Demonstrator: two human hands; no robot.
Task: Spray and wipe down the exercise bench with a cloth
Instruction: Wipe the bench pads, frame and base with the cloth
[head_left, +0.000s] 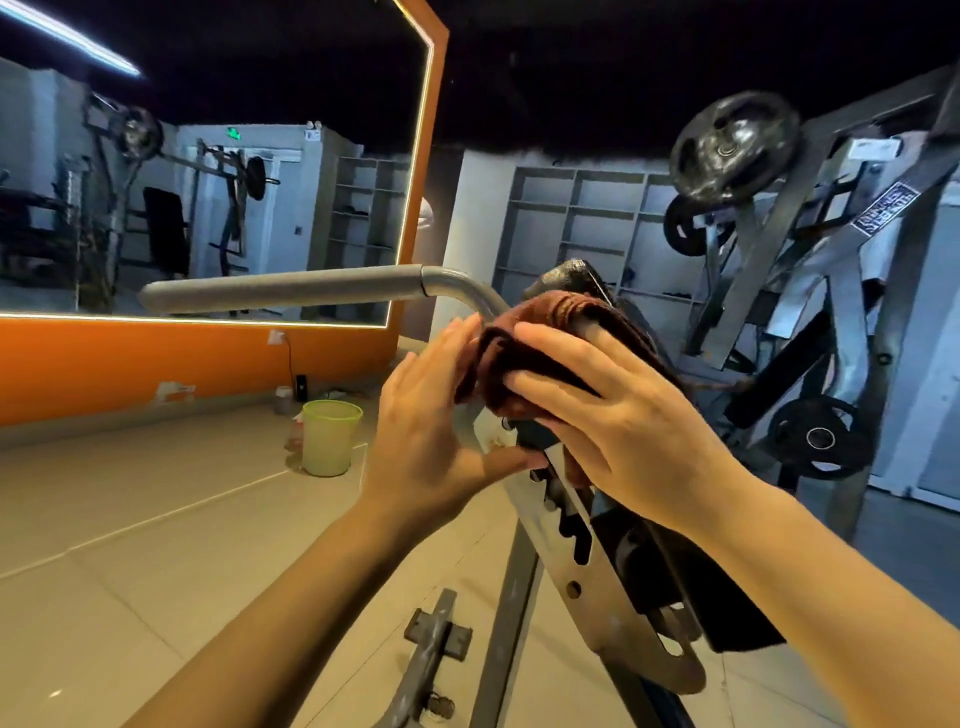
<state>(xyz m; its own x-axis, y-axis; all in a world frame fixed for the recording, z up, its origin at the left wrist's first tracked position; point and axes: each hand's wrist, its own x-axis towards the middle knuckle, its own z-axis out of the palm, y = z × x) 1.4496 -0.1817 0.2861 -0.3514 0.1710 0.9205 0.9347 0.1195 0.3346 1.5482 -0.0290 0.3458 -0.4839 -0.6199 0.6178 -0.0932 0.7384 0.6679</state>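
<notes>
Right hand lies over the bunched brown cloth, fingers curled on it, pressing it to the grey metal bench frame. Left hand alongside, fingers straight, thumb touching the frame. Farther left, a pale green plastic bucket on the tiled floor.

Brown cloth; green bin; orange wall.

You are looking through one wide-angle camera worn on your head, facing forward and down, very near your left hand and right hand at the bench frame. The floor and mirror are curving toward the edges.
</notes>
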